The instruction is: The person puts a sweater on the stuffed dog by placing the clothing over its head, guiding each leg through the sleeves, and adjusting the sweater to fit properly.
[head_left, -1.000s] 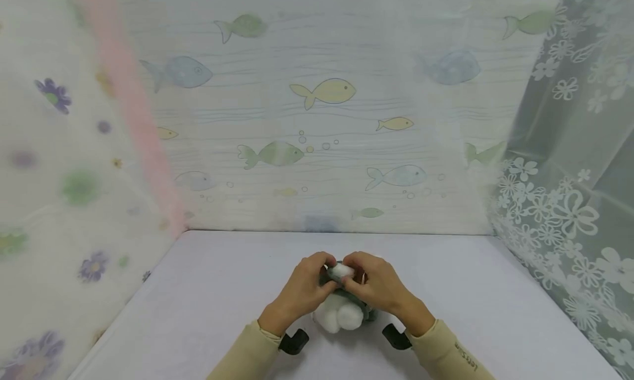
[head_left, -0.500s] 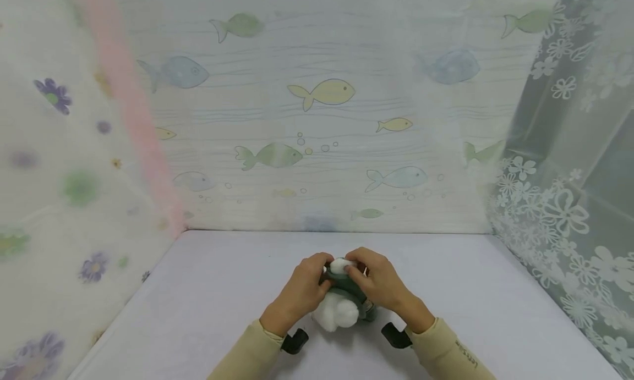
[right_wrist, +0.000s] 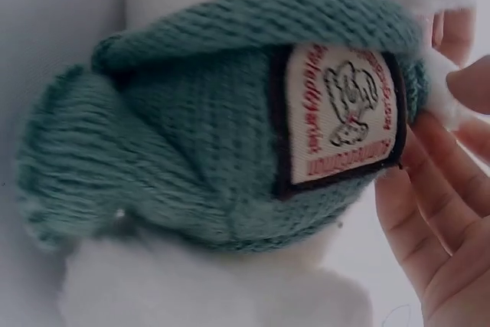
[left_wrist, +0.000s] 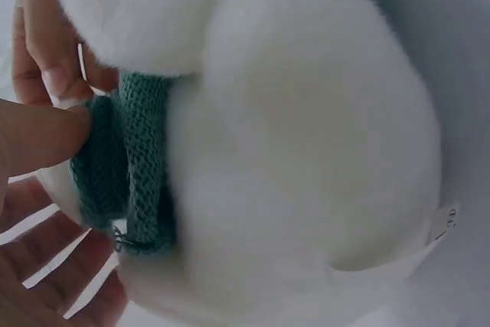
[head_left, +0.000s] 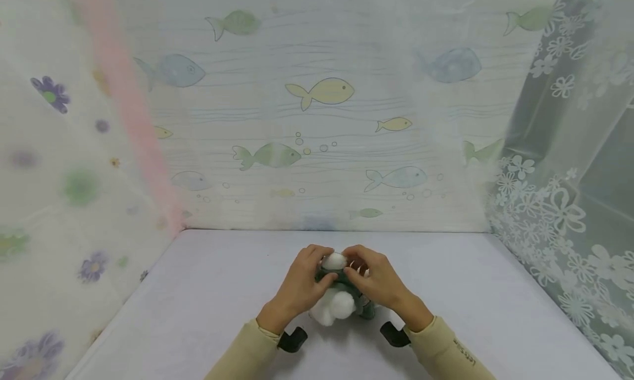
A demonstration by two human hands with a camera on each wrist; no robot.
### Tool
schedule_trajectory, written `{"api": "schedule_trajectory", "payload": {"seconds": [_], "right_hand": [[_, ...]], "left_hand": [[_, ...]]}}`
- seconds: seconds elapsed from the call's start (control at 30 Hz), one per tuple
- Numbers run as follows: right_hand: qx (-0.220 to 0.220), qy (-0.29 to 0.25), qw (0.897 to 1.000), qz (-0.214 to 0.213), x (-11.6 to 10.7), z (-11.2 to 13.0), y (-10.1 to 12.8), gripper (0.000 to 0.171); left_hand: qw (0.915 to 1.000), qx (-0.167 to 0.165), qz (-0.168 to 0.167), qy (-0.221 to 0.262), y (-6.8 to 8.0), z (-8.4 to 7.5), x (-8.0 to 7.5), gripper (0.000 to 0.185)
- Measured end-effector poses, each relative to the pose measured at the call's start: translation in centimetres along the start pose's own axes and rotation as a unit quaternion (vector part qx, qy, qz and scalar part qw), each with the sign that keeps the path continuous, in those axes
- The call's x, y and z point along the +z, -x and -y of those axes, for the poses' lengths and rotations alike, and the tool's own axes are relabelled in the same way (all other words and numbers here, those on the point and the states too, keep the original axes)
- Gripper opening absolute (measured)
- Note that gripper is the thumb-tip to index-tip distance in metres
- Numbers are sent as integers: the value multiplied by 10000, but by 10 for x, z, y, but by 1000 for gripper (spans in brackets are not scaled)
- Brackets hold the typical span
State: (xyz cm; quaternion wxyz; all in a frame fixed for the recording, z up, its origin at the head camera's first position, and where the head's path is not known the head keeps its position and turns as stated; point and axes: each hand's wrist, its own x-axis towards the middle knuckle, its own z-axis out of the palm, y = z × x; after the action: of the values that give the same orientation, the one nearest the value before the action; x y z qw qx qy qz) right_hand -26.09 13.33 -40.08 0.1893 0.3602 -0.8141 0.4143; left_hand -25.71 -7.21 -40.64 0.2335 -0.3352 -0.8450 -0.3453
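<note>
A white plush toy [left_wrist: 306, 128] in a green knitted sweater [right_wrist: 199, 128] lies on the table between my hands. My left hand [head_left: 303, 281] pinches a rolled sweater edge, its thumb on top and several fingers behind, as the left wrist view shows. In the head view a white fluffy end [head_left: 335, 260] pokes out of the knit between both hands. My right hand [head_left: 381, 281] curls round the other side of that end, thumb and fingers at the sweater's edge. The right wrist view shows a dark-framed embroidered patch [right_wrist: 344, 112] on the sweater. A small white tag [left_wrist: 444, 227] sticks out from the body.
The white table [head_left: 213, 292] extends around the toy. Behind it hangs a fish-print sheet [head_left: 267, 187], with a flowered sheet [head_left: 59, 204] at left and a lace curtain [head_left: 555, 204] at right. Black curved pieces [head_left: 293, 340] sit at both wrists.
The toy has shifted slightly left and away from me. More of the white fluffy end shows between my hands. My right thumb has moved off the fluff onto the knit's edge.
</note>
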Motion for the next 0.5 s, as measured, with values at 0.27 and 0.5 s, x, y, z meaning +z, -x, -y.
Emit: {"api": "schedule_trajectory", "payload": {"seconds": [0.27,0.5], "right_hand": [[20,-163,9992,358,2,1,3,33],[71,-117,9985,531,1,5,5,35]], "left_hand": [[9999,7,-132,-77,0,0,1,36],[9991,-156,-358,-186,0,-1,0,24]]}}
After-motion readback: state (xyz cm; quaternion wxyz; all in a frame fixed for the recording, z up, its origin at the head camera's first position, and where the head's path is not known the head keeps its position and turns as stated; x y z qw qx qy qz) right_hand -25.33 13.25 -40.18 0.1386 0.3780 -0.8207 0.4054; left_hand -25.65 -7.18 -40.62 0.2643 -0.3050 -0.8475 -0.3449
